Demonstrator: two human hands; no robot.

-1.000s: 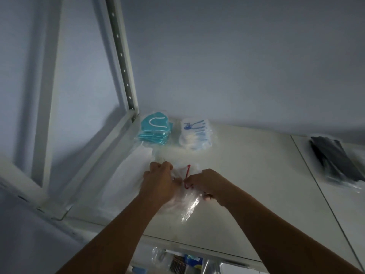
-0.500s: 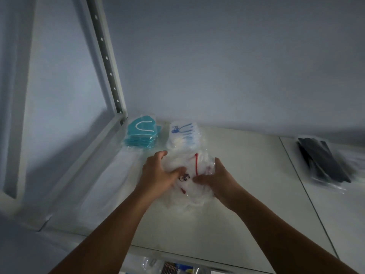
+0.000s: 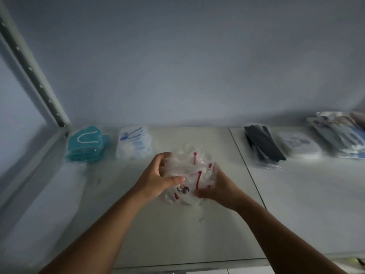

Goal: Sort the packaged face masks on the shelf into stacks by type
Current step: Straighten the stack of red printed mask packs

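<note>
bundle of clear-wrapped white masks with red straps (image 3: 189, 165) sits just left of the shelf seam (image 3: 239, 151), low over or on the shelf (image 3: 177, 234); contact with the board is not clear. left hand (image 3: 158, 178) grips the bundle's side away from the seam, fingers curled over the top, thumb pressed across the front. right hand (image 3: 215, 186) clamps the side toward the seam, fingers wrapped into the film. the bundle lies between the two palms, long axis roughly front to back. wrappers are crumpled and splayed, not squared. further left of the seam, well apart from it: white masks with blue straps (image 3: 134, 142), then the teal mask stack (image 3: 87, 144) at the back corner. right of the seam: black masks (image 3: 262, 143), then a mixed pile (image 3: 339, 135), blurred. judgement: squaring the reds into their own stack. open board lies between the bundle and the blue-strap stack, on the left hand's side, so that hand would lead. slick film could let packs slide out.
</note>
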